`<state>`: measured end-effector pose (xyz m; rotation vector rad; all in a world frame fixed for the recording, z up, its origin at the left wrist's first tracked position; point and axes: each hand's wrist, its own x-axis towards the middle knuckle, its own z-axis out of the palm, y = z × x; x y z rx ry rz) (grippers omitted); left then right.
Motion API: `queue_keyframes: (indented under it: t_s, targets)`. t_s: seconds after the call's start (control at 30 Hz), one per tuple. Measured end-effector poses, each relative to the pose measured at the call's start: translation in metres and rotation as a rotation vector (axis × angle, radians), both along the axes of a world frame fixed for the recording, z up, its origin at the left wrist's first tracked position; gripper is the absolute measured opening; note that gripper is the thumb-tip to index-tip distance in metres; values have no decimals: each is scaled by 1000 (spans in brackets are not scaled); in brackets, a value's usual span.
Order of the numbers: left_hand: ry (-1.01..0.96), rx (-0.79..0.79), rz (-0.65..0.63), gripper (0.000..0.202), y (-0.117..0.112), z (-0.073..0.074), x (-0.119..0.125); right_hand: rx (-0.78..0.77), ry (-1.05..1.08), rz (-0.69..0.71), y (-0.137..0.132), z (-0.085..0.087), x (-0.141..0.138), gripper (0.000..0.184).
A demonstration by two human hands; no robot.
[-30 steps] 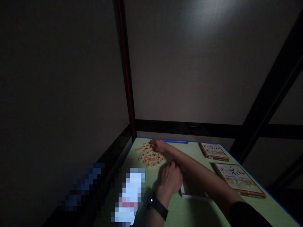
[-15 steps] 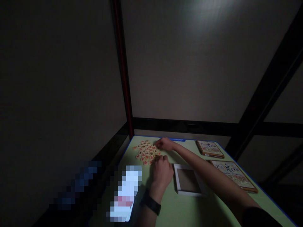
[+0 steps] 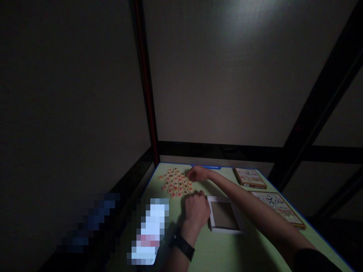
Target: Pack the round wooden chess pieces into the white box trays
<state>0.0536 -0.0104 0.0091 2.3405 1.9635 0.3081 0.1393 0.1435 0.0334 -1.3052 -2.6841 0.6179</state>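
Apparently, pieces lie bunched for easy reach: right hand at their edge, left hand curled beside the tray; neither grip can be determined.

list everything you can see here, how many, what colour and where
round pieces: over twenty, cream with red or dark marks, table's far left
tray: one, white rim, brown inside, beside the left hand
boxes: two, orange-brown sides, printed pale tops, table's right side
table: one, green with blue edging, below
bright slab: one, whitish, pixelated, table's near left
blurred patch: one, dark blue, beyond the table's left edge
walls: two, grey, left and ahead
beams: several, dark, along the walls
wristband: one, black, left wrist
sleeve: one, black, right arm
left hand: one, bare, by the tray
right hand: one, bare, at the pieces' right edge
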Motion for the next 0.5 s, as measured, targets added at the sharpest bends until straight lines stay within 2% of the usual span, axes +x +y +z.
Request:
queue_keyframes:
  t_s: [0.23, 0.5]
  targets:
    - [-20, -5, -10, 33, -4, 1, 3, 60, -31, 10, -5, -2, -4, 43]
    - [-20, -11, -48, 37, -3, -1, 2, 163, -38, 56, -21, 2, -5, 26]
